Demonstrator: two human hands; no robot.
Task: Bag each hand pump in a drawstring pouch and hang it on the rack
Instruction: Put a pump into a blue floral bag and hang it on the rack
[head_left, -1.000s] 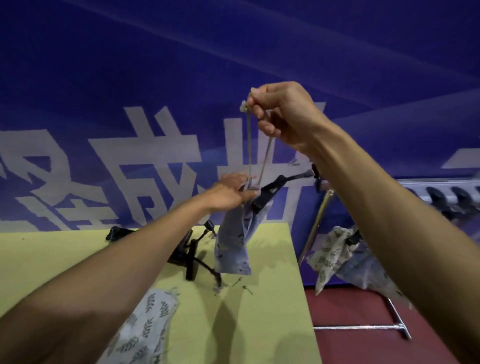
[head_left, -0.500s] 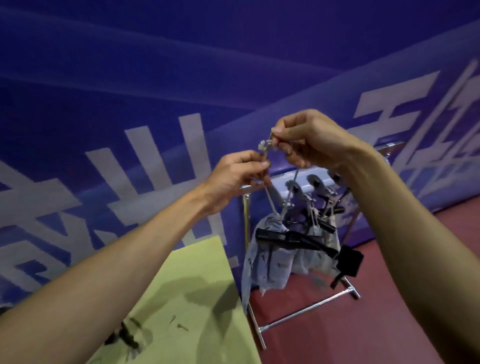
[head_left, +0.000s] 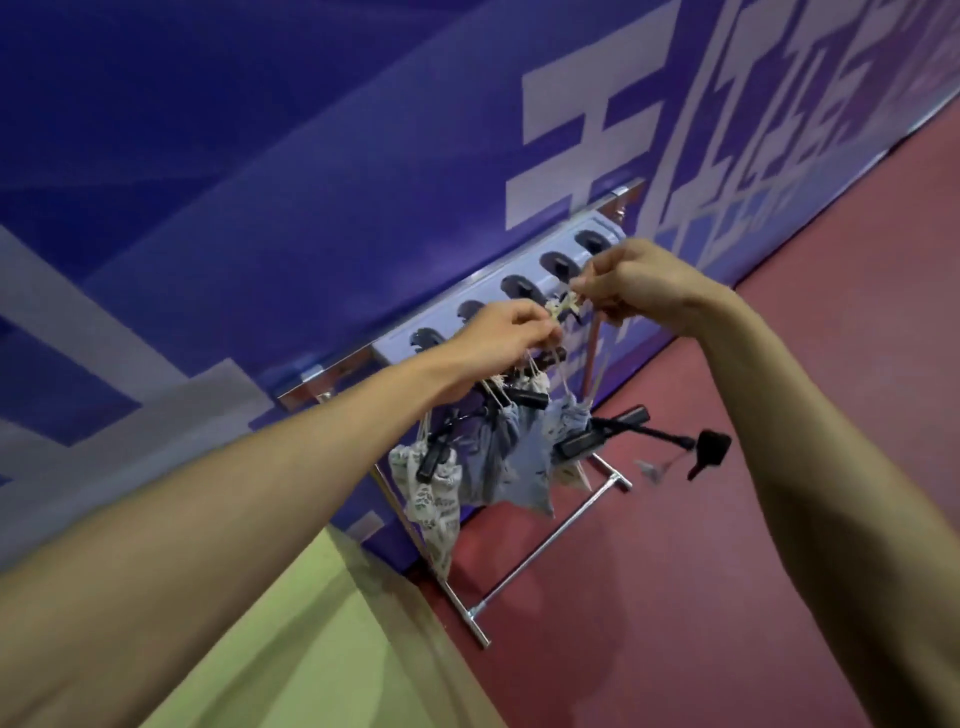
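Both hands were raised to the rack and closed on the same thing. The left hand (head_left: 498, 332) and the right hand (head_left: 634, 291) each pinched the pale knotted drawstring cord (head_left: 563, 307), which was stretched in a short span between them.

The cord ran down from there to a pale blue fabric drawstring pouch (head_left: 563, 421) hanging directly below the hands. A black hand pump (head_left: 605, 434) jutted from its mouth, its long axis nearly level and pointing right, away from the other bags.

The span of cord sat just in front of and slightly below the row of black hooks (head_left: 558, 262) on the chrome rack's pale blue hook board (head_left: 395, 347). The right hand was nearer the hooks at the right end, which looked bare. Hanging the pouch would probably mean lifting the cord up and back over one of them.

A white leaf-printed pouch (head_left: 431, 493) and a grey-blue pouch (head_left: 493, 460) already hung to the left. I could not tell exactly which hook each one hung from. A yellow-green surface (head_left: 311, 649) lay below the left arm.
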